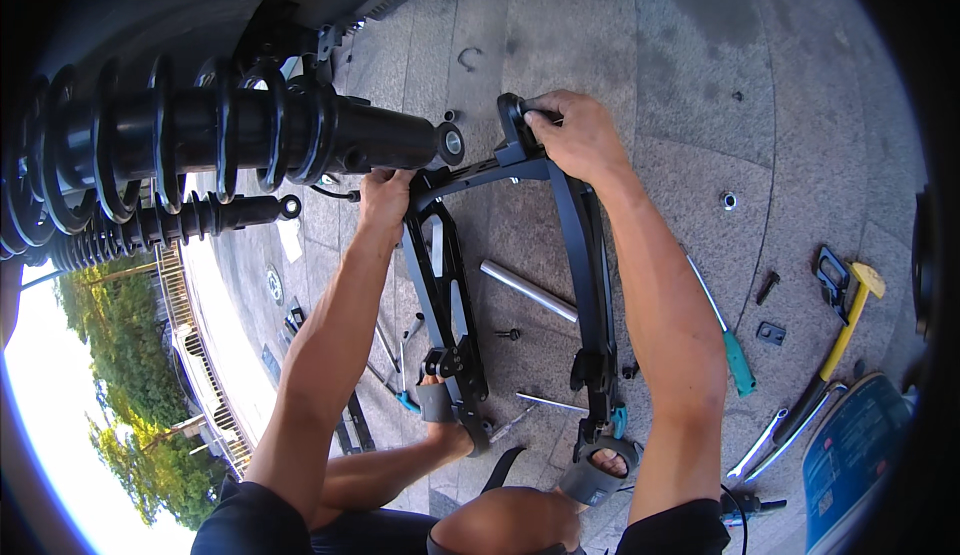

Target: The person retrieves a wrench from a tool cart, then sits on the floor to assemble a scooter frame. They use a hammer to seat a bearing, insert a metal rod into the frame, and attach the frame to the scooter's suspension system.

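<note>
A black metal swingarm [577, 245], shaped like a fork with two long arms, stands between my legs, its cross piece at the far end. My right hand [582, 137] is closed round the raised lug at its far right corner, with the thumb near the lug's bore. At the far left corner my left hand [385, 200] grips the frame; its fingertips are partly hidden behind the large black coil-spring shock absorber [220, 135]. The eyelet of that shock hangs just above the left corner. Below it is a second, thinner shock absorber [220, 217].
On the paving lie a silver tube [528, 290], a teal-handled screwdriver [738, 360], a yellow-handled hammer [848, 325], wrenches [760, 443], a nut [729, 200] and small black parts [770, 332]. A blue container [860, 450] stands at the lower right. My sandalled feet [600, 470] flank the swingarm's near ends.
</note>
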`<state>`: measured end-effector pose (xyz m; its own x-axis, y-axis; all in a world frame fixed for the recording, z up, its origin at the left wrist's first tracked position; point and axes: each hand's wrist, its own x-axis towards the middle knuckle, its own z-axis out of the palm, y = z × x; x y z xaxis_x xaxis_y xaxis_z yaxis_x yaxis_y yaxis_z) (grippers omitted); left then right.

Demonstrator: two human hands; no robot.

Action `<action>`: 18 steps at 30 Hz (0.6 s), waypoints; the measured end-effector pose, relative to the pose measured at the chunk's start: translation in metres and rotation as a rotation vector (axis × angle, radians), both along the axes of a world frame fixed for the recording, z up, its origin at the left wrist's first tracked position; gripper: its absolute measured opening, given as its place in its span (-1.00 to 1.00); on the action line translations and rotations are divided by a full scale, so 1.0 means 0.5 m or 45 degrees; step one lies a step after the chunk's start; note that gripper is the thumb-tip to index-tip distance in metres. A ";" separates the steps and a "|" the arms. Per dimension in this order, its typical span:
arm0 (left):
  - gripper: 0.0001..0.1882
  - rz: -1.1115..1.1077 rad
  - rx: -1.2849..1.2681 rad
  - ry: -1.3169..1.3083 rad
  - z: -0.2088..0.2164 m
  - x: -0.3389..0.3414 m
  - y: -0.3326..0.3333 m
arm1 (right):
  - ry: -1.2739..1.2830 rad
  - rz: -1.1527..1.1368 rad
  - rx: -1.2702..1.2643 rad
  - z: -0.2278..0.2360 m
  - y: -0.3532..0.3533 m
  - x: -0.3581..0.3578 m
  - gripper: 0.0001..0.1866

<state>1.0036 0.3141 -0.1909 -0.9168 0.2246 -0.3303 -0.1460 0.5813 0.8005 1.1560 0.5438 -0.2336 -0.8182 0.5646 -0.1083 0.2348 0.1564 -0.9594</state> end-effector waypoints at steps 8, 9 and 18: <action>-0.72 -0.021 -0.008 -0.001 0.002 0.004 0.001 | -0.217 0.095 0.209 0.042 -0.001 -0.012 -0.49; -0.72 -0.015 -0.012 0.012 0.002 0.005 0.003 | -0.250 0.079 0.199 0.046 -0.005 -0.016 -0.48; -0.70 -0.106 -0.054 0.029 0.015 0.012 0.011 | -0.382 -0.070 0.269 0.081 -0.039 -0.038 -0.45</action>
